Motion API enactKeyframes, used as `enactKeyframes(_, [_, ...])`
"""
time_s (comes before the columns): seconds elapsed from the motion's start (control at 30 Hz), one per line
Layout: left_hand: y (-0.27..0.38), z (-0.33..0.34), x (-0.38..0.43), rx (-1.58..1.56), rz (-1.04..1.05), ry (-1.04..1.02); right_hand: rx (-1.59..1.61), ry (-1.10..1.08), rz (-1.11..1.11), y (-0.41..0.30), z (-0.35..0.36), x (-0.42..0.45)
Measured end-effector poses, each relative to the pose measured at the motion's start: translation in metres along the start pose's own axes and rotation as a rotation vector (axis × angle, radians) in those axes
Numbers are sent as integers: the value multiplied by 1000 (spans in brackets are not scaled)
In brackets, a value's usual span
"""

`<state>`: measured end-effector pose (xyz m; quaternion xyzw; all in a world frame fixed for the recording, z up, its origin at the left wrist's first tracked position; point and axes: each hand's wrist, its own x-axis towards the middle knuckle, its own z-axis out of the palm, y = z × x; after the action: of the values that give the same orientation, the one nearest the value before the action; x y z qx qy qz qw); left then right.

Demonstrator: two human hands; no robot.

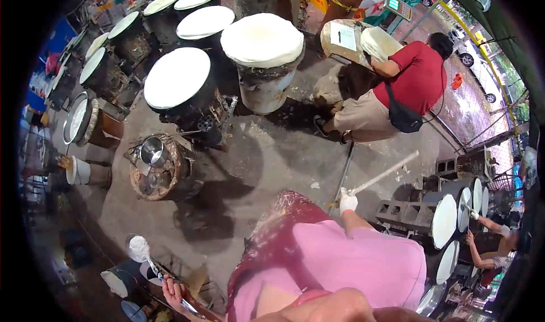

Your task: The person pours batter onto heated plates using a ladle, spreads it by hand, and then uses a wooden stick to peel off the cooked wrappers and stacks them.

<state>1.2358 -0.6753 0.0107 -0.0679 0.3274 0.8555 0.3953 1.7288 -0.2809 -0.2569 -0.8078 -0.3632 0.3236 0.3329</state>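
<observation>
My left hand (173,294), bare, grips the handle of a ladle at the lower left. White batter or paste fills the ladle's bowl (139,248). In a white glove, my right hand (348,203) is closed around a long pale stick (387,173) that slants up to the right above the floor. A maroon apron (281,232) with white smears hangs over my pink shirt (357,262). Ahead to the left, a metal pot (153,151) rests on a round, worn stand (140,181).
Barrel stoves with white-covered round tops (179,78) stand ahead and left; another row (444,221) runs along the right. A person in a red shirt (419,75) bends over a round table (328,45). A second person (498,254) works far right, beyond concrete blocks (404,214).
</observation>
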Motion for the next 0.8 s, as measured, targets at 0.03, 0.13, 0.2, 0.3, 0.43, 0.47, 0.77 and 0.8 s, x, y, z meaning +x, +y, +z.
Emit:
enactKeyframes(0.03, [6, -9, 1, -5, -4, -6, 3, 7, -4, 5, 3, -1])
enactKeyframes(0.13, [21, -20, 6, 158, 21, -164, -133, -162, 45, 4, 19, -6])
enactKeyframes(0.2, [26, -14, 7, 39, 82, 163, -183, -166, -99, -27, 31, -24])
enactKeyframes(0.3, [42, -32, 12, 110, -11, -28, -319, -258, -190, -87, 46, -46])
enactKeyframes(0.43, [29, -10, 37, 76, -48, -28, -414, -417, -188, -98, 72, -27])
enactKeyframes(0.47, [24, -1, 45, 73, -52, -18, -354, -446, -184, -92, 80, -15])
enactKeyframes(0.77, [-54, 134, 143, 120, -21, 41, -430, -521, -73, -170, 109, 79])
enactKeyframes(0.8, [-68, 156, 158, 128, -17, 46, -504, -567, -17, -178, 114, 99])
